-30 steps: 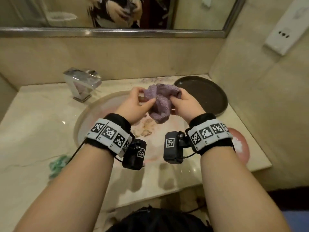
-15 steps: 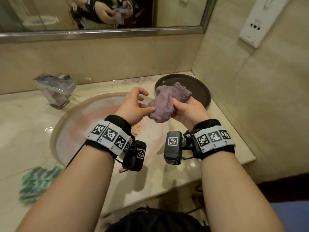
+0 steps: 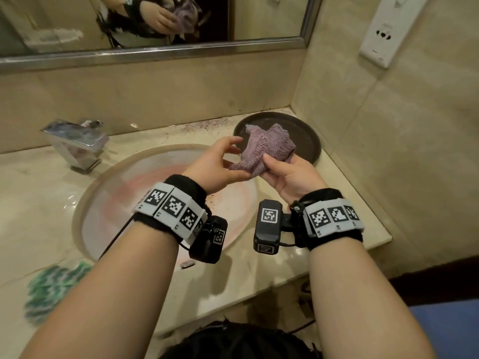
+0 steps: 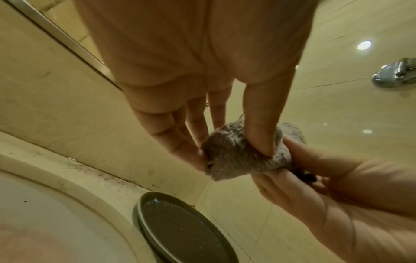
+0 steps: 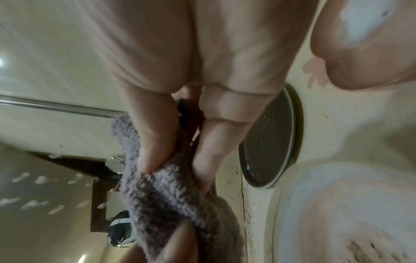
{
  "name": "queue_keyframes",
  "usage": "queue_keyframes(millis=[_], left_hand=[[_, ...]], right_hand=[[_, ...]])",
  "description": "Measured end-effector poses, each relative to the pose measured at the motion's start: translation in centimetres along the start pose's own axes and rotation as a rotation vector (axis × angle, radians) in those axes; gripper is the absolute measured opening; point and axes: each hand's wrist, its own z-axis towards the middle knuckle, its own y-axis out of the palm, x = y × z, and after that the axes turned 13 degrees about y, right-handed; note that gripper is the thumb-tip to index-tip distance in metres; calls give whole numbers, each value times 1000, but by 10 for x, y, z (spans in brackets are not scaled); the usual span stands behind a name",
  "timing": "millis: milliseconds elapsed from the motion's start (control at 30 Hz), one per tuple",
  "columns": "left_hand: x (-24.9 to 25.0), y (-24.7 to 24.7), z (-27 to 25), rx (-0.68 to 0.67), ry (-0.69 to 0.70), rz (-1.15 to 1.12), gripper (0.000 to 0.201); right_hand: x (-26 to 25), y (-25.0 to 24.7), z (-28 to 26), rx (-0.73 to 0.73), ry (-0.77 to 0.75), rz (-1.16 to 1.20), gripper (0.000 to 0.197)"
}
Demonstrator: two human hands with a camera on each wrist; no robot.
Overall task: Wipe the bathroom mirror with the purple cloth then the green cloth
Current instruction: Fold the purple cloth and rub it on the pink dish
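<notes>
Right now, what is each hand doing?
Left hand: pinching a corner of the purple cloth.
Right hand: grip closed on the same cloth.

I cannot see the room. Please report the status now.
Left hand and right hand both pinch purple cloth above sink. Green cloth lies on counter. Mirror unobstructed.

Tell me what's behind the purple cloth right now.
Behind the purple cloth, held by both the left hand and right hand, sits a dark round tray. Its middle is covered, so anything there is unseen.
</notes>
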Motion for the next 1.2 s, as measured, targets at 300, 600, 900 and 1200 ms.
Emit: queue_keyframes(millis=[300,600,900,1200], left_hand=[[9,19,14,-25,41,-132,48],[15,52,36,-10,131,128,40],[-7,98,44,-229,-137,228,38],[-36,147,55,-362,-321,369,49]], right_hand=[[3,-23,-9,184,-34,-202,43],[-20,-53,-26,254,-155,-206,35],[-50,-109,-52,736,-235,-997,37],[-33,-149,-28,680,50,-1300,33]])
